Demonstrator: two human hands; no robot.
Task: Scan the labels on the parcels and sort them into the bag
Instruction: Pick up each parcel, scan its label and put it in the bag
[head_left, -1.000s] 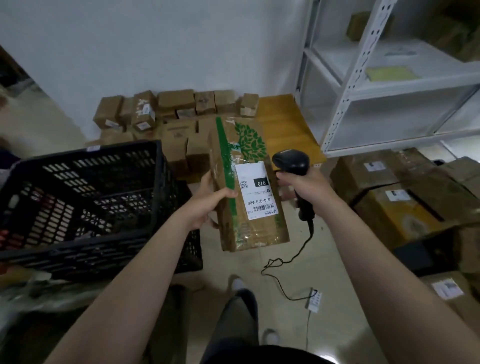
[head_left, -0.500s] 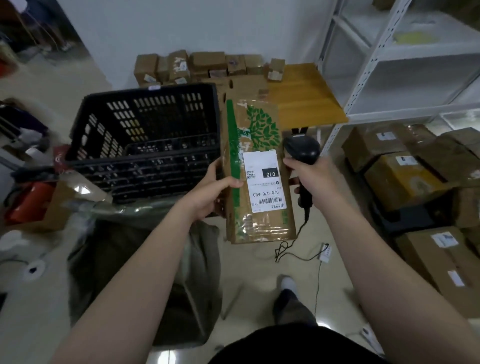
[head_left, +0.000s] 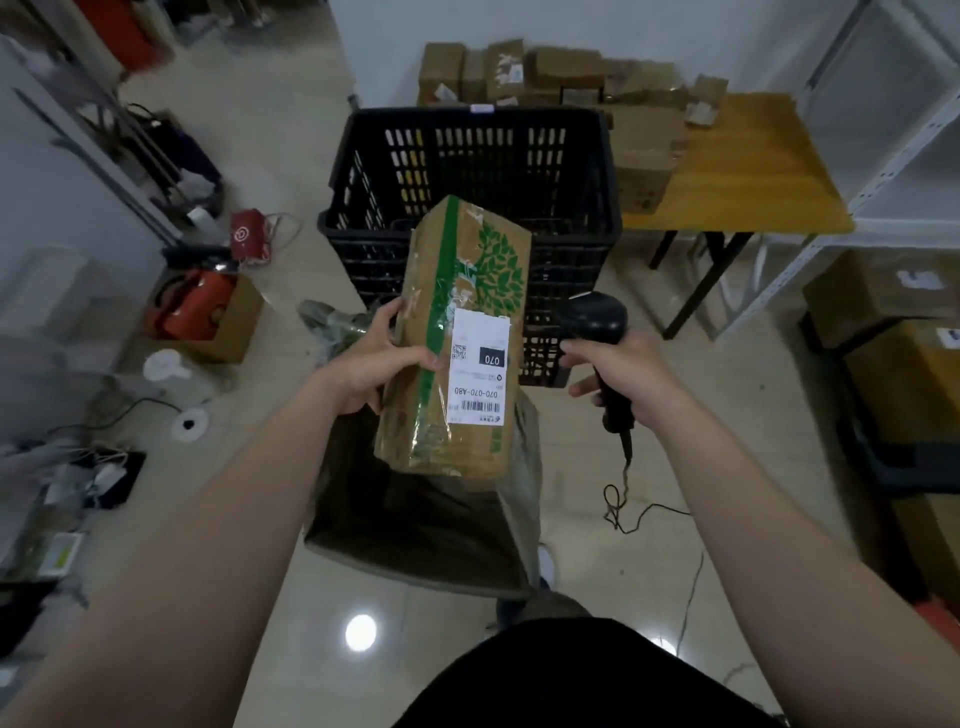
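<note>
Holding the parcel (head_left: 470, 291) at the centre of the frame, we are gripping its left edge with our left hand (head_left: 375, 365), thumb across the face beside the label (head_left: 478, 371). Our right hand (head_left: 626, 376) is clasping the scanner (head_left: 597, 318) just right of it. The parcel's long axis is running up the picture, and the open bag (head_left: 413, 564) is lying directly below its lower end, nearest our left hand.
</note>
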